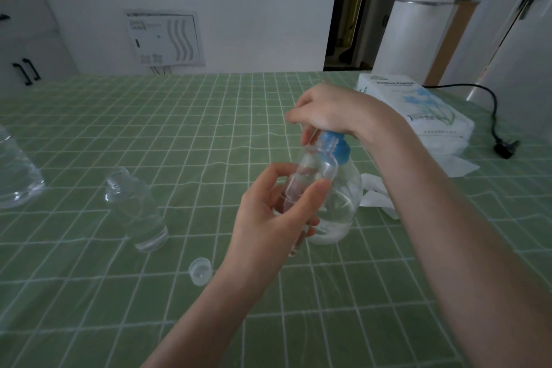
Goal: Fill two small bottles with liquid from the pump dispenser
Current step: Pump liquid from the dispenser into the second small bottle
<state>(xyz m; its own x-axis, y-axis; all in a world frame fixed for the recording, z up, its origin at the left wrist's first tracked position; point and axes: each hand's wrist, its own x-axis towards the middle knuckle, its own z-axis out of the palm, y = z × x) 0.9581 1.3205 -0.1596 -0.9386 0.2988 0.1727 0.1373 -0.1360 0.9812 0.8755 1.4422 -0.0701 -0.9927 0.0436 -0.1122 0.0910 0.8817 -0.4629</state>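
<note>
Pump head (339,145) half beneath right hand (327,109)

The right hand (325,110) closes over the top of the pump dispenser (340,206), so its head and spout are hidden. Fingers of the left hand (277,212) wrap the lower half of the small bottle (316,164), and its liquid level cannot be told. Far left of that hand, a large clear bottle (18,170) is cut by the frame edge. Beyond the right hand, the print on the tissue pack (418,107) is too blurred to read.
</note>
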